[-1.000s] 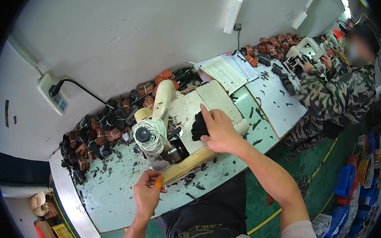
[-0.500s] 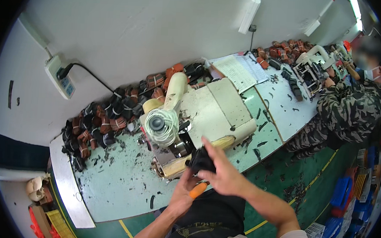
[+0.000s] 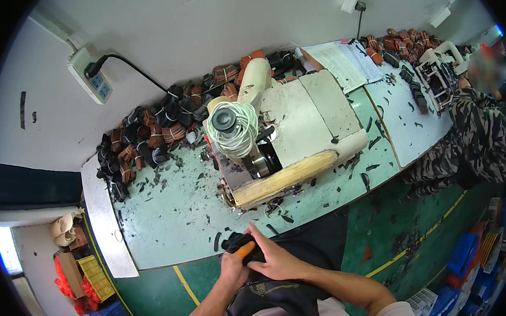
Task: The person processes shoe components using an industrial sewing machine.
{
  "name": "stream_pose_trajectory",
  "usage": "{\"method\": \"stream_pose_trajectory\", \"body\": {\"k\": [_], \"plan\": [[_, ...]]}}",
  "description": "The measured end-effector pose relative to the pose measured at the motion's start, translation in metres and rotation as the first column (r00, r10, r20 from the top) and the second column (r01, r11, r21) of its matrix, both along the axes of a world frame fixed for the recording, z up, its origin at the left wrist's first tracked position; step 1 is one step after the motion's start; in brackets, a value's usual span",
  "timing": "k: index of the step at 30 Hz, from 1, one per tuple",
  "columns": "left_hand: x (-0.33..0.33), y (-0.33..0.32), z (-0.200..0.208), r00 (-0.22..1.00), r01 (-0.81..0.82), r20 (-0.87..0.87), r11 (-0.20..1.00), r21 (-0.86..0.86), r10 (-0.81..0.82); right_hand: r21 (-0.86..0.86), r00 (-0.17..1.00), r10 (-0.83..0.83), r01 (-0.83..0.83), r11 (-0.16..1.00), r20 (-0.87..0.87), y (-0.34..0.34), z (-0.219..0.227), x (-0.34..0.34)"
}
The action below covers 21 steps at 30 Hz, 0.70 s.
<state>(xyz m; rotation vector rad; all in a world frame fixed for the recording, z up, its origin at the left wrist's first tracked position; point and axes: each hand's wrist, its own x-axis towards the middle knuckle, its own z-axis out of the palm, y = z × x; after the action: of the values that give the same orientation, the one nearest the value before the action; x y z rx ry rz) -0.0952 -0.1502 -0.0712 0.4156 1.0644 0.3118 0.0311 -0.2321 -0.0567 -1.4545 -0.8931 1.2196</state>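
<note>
Pale green counter [image 3: 173,225], scattered with black scraps [image 3: 217,241], carries a cream machine [image 3: 290,114] at 1 o'clock. Black bundle [image 3: 233,240]: matte, lumpy, partly covered by fingers; located at 6 o'clock, by the counter's near edge. Left hand [image 3: 234,269]: forearm at 7 o'clock, gripping the bundle's lower side; an orange sleeve [image 3: 245,250] covers one digit. Right hand [image 3: 277,260]: forearm at 5 o'clock, elbow bent, index finger and thumb clasping the bundle's right side; remaining fingers are hidden.
</note>
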Motion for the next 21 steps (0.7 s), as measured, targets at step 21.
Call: {"method": "stream_pose_trajectory", "body": {"k": [21], "plan": [[-0.003,0.050,0.033,0.952,0.303,-0.023,0.927,0.221,-0.306,-0.164,0.884,-0.038,0.129,0.978,0.465,0.014,-0.021,0.030]]}}
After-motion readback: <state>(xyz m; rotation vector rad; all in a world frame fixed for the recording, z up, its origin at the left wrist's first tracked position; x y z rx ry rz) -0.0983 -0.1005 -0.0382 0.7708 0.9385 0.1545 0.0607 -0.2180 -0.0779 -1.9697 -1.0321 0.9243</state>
